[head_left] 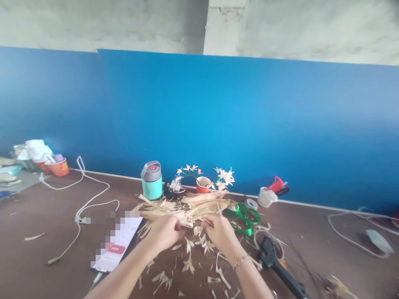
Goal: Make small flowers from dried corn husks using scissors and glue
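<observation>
My left hand (pixel 166 232) is closed, its fingers curled in front of a pile of dried corn husks (pixel 202 201); what it holds is hidden. Just to its right, my right hand (pixel 220 232) is pinched, with a small pale husk piece (pixel 197 231) at its fingertips. A thin, light-coloured stick-like thing (pixel 219 209) shows above the right hand; its kind is unclear. Below both hands lie small husk flowers (pixel 188 265) and cut scraps (pixel 163 279). Behind the pile, stems of pale flowers (pixel 225 176) lean out of a red paper cup (pixel 202 187).
A phone (pixel 116 247) on a cable lies left, near a turquoise flask (pixel 152 180). To the right are green ribbon (pixel 245 218), a tape roll (pixel 251 204), a white cup (pixel 266 197) with tools and a black-handled tool (pixel 280 268). A blue partition (pixel 218 112) closes off the back.
</observation>
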Demonstrator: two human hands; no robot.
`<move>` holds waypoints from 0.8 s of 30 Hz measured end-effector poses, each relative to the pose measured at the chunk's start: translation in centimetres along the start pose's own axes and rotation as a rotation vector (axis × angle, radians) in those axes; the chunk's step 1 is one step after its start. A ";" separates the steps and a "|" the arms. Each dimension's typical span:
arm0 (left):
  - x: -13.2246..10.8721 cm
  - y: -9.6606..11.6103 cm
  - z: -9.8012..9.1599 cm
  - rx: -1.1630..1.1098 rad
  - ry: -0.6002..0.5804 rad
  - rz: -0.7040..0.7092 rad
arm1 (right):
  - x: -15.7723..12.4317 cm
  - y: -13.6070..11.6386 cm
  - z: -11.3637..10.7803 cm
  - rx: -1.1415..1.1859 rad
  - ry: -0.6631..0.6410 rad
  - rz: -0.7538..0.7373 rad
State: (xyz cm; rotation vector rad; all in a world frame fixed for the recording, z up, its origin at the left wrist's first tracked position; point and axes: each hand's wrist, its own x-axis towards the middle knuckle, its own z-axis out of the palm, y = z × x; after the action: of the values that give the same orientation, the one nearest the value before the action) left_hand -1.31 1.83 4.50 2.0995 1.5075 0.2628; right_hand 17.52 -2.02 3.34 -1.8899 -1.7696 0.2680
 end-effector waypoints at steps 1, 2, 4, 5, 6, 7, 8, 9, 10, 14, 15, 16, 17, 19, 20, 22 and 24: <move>-0.3 0.0 -0.1 0.055 -0.027 0.020 | 0.0 0.2 0.2 -0.014 -0.059 0.021; -0.5 0.0 -0.1 0.095 -0.049 0.050 | 0.0 0.3 0.4 -0.023 -0.100 0.044; -0.9 -0.2 0.3 0.123 -0.054 0.102 | -0.2 0.5 0.9 -0.036 -0.143 0.079; -1.0 -0.5 0.6 0.115 -0.036 0.121 | -0.3 0.5 1.0 -0.044 -0.153 0.087; -0.9 -0.7 0.9 0.097 -0.005 0.132 | -0.4 0.6 1.0 -0.052 -0.156 0.090; -0.9 -1.0 1.3 0.071 0.027 0.140 | -0.4 0.7 1.0 -0.059 -0.152 0.089; -0.8 -1.3 1.6 0.047 0.046 0.151 | -0.4 0.8 0.9 -0.066 -0.141 0.088; -0.6 -1.6 1.9 0.020 0.050 0.155 | -0.4 0.9 0.7 -0.072 -0.127 0.088; -0.5 -1.9 2.2 -0.024 0.051 0.162 | -0.4 1.0 0.6 -0.075 -0.112 0.090; -0.4 -1.9 1.9 -0.162 0.081 0.134 | -0.1 1.0 0.2 -0.053 -0.044 0.082; -0.4 -1.6 1.6 -0.185 0.090 0.110 | 0.0 0.9 0.2 -0.012 -0.023 0.071; -0.5 -1.2 1.2 -0.220 0.096 0.094 | 0.1 0.7 0.2 0.052 -0.008 0.056; -0.5 -0.7 0.8 -0.260 0.061 0.071 | 0.2 0.4 0.3 0.139 -0.005 0.039; -0.5 0.2 0.0 -0.394 -0.042 0.027 | 0.2 -0.2 0.3 0.349 -0.052 0.019; -0.4 0.6 -0.2 -0.466 -0.079 -0.004 | 0.2 -0.6 0.2 0.454 -0.098 0.022; -0.3 1.2 -0.4 -0.589 -0.095 -0.061 | 0.0 -1.4 0.0 0.621 -0.205 0.052; -0.2 1.3 -0.3 -0.676 -0.100 -0.081 | -0.2 -1.9 -0.3 0.719 -0.292 0.084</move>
State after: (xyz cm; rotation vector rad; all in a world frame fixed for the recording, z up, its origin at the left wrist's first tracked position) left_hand -0.43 1.46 5.43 1.4879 1.2154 0.5421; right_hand 15.94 -2.32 4.49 -1.4377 -1.4718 1.0957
